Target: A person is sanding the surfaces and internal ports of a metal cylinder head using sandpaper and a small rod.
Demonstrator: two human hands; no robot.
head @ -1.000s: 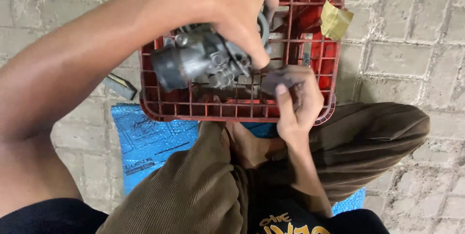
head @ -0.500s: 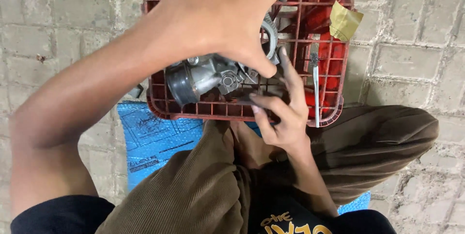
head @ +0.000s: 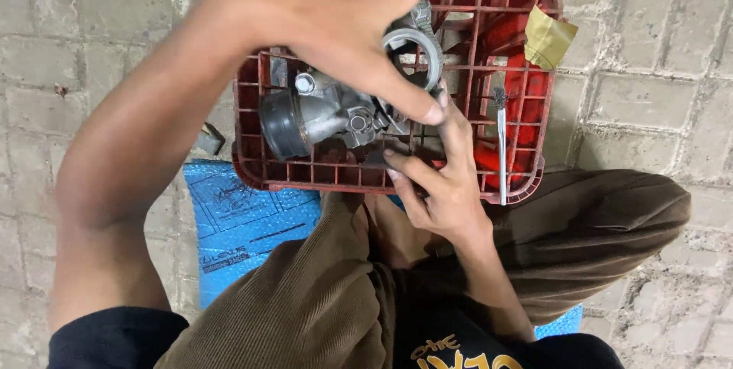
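Head view, only one: left hand (head: 328,18) is clamped over the top of a grey metal carburetor (head: 336,109), fingers wrapped round its ring-shaped mouth, thumb pressing the lower edge, holding it just above the red plastic crate (head: 534,148). The carburetor sits over the crate's left half, dark rubber-looking end pointing left, bolts and small fittings facing up. Right hand (head: 439,186) comes in from below, fingertips pinched at the part's underside near a small dark piece; cannot tell if it actually grips that piece or only touches it. Inside the crate on the right: a thin metal tool (head: 502,144) lying lengthwise, a red part under it, and a folded yellowish scrap (head: 548,37) at the top right corner. Crate rests on brick paving (head: 649,94), partly over a blue sheet (head: 244,224); a small grey bit (head: 208,138) lies on the bricks just left of the crate. Brown trousers (head: 305,308) fill the bottom of the frame. Judgement on doing this well: keep the left hand's hold firm and the body steady so the right fingertips work on a fixed target; keep the work over the crate so anything small that drops lands in the grid, not on the bricks; left thumb partly covers the spot, so shifting it would give the right hand room.
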